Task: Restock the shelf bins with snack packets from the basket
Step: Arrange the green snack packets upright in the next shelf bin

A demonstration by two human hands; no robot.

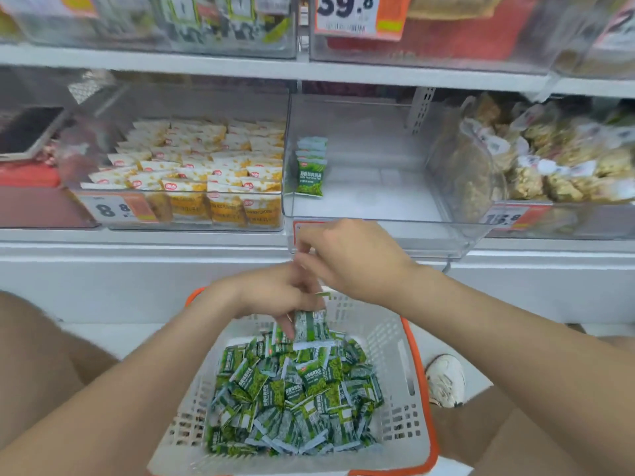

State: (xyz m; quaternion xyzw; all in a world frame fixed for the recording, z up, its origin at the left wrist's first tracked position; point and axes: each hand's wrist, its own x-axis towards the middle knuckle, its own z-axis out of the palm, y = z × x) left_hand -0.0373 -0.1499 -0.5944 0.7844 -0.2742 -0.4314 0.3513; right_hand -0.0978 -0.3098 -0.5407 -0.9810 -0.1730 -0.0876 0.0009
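Observation:
A white basket (pixel 405 345) with an orange rim sits on the floor between my knees, filled with several green snack packets (pixel 295 396). My left hand (pixel 271 293) is just above the pile and grips a small bunch of green packets (pixel 309 327). My right hand (pixel 347 259) hovers above the left one, its bent fingertips meeting the left hand's fingers; whether it holds a packet is hidden. Straight ahead stands a clear shelf bin (pixel 378 214), with a short row of upright green packets (pixel 310 170) against its left wall.
Left of that bin is a bin of yellow-and-white packets (pixel 206 173); to its right is a bin of bagged brown snacks (pixel 556 159). More bins and price tags are on the shelf above. My white shoe (pixel 445 379) is beside the basket's right side.

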